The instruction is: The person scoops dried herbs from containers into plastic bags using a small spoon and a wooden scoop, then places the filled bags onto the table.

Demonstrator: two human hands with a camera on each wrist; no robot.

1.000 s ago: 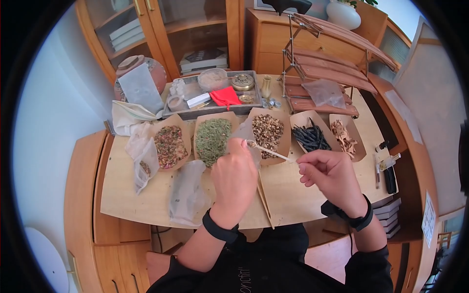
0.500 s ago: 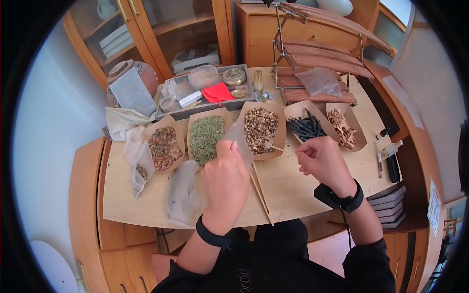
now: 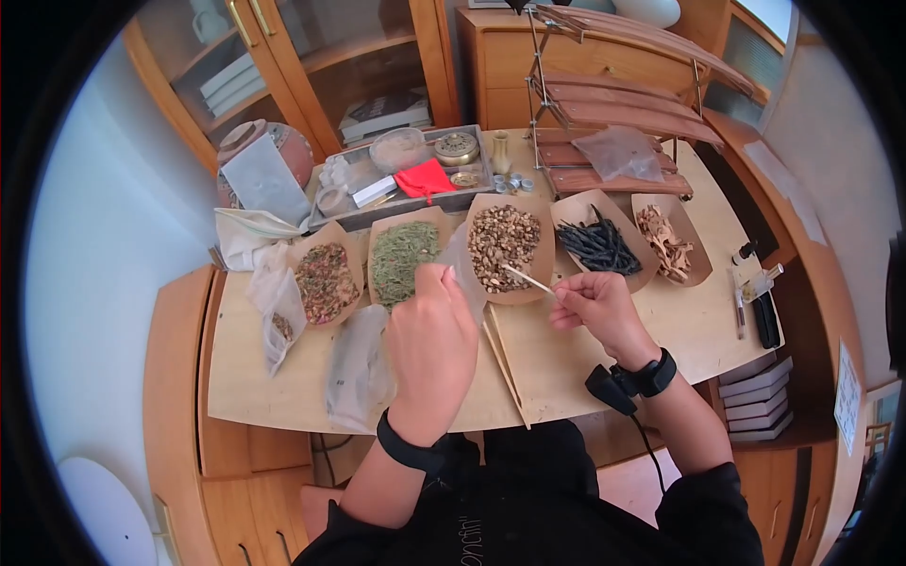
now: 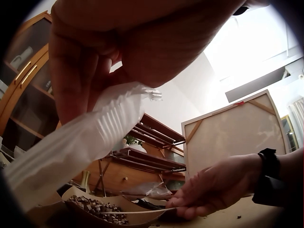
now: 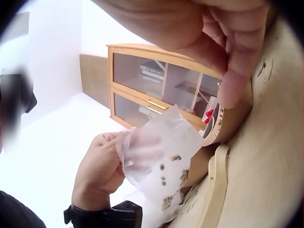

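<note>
My left hand [image 3: 434, 344] pinches the top of a frosted plastic bag [image 5: 164, 152], which holds a few brown bits near its bottom. To the right, my right hand [image 3: 604, 311] pinches a thin pale handle, seemingly of a small spoon [image 3: 530, 280]. Its far end reaches into the chopped brown pieces [image 3: 505, 241] in a brown paper tray [image 3: 486, 293]. The bag hangs by that tray's left edge. On the table just below lie wooden tongs [image 3: 504, 365].
Paper trays hold dried petals [image 3: 327, 281], green herb [image 3: 406, 257], dark strips [image 3: 599, 243] and pale slices [image 3: 663, 243]. Another plastic bag [image 3: 359, 363] lies in front. Behind stand a grey tray [image 3: 354, 218] and a folding wooden rack [image 3: 618, 99]. Small bottles [image 3: 760, 283] sit at right.
The spoon has gone from beside the left hand's bag down to the chopped brown pieces. My right hand has moved slightly left; the left hand stays nearly in place.
</note>
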